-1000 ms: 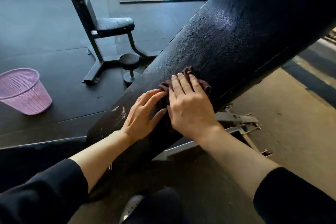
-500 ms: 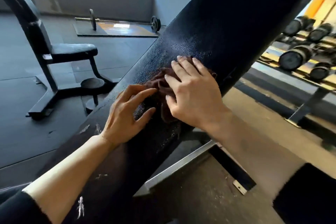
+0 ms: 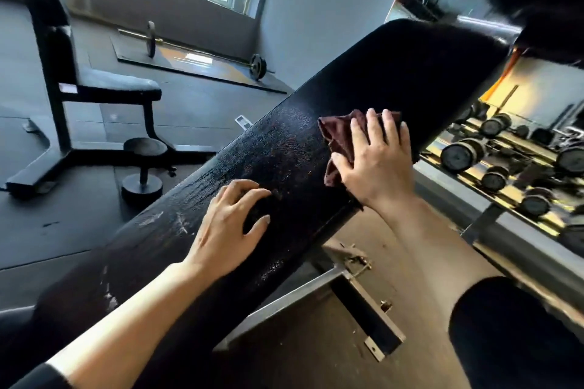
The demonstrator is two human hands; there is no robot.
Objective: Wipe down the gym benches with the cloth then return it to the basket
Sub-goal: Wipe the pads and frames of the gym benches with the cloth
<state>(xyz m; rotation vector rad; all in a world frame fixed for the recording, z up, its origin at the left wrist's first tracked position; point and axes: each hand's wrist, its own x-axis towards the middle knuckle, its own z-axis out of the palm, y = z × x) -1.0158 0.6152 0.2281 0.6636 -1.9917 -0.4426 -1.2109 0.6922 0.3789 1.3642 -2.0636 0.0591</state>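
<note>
cloth [image 3: 339, 139]: mostly hidden under right hand [image 3: 376, 161] | bench pad [image 3: 284, 186]: lower end cut off

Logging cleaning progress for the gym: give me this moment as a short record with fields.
bench: black inclined pad, scuffed at its lower end
cloth: dark red, flat on the pad
right hand: fingers spread, pressing the cloth
left hand: fingertips on the bare pad below, no cloth
basket: not in view
second bench: on the floor behind
stage: wiping; cloth not yet returned
</note>
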